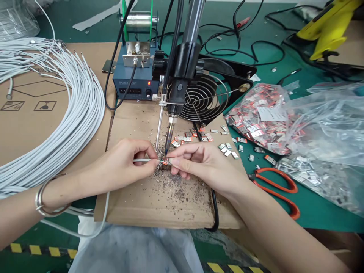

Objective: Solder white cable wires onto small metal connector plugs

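My left hand (131, 161) pinches a white cable (139, 160) close to its end, thumb and forefinger pressed together. Opposite it, my right hand (196, 161) grips a small red connector piece (165, 162) by its right side. The cable end meets the connector, or nearly so; the fingertips hide the exact joint. Directly above the connector is the tip of a black soldering iron (170, 134) held in a stand. A thin metal feed tube (159, 129) comes down just left of the iron, its lower end near the cable end.
Left lies a big coil of white cables (85, 110). Behind stand a blue solder feeder (136, 77) and a round fan (204, 94). To the right are loose connector pieces (227, 148), orange-handled scissors (292, 185) and plastic bags of parts (264, 113). Solder crumbs dot the cardboard (127, 208).
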A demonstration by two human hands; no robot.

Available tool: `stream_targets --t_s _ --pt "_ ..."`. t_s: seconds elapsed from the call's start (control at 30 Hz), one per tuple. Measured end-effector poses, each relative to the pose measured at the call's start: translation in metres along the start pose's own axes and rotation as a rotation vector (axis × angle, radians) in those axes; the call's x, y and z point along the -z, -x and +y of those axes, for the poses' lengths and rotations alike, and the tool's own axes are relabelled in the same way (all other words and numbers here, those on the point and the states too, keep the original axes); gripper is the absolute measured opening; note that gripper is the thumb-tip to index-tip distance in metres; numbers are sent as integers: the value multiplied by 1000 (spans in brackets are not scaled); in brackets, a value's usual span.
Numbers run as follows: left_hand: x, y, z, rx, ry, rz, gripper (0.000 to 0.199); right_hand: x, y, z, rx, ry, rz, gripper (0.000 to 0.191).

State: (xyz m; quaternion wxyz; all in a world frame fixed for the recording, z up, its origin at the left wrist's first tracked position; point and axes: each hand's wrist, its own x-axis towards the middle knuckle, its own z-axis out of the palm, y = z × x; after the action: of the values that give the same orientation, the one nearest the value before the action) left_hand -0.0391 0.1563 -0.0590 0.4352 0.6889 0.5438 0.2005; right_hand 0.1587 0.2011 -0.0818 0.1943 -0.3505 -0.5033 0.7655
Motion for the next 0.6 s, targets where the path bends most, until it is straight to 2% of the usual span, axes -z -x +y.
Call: stream_targets --t_s 0.33,0.6 --pt "-2 0 1 14 46 15 10 1 2 0 -1 0 -17 12" --pt "-1 0 -1 41 -4 9 11 -1 0 0 -2 22 13 11"
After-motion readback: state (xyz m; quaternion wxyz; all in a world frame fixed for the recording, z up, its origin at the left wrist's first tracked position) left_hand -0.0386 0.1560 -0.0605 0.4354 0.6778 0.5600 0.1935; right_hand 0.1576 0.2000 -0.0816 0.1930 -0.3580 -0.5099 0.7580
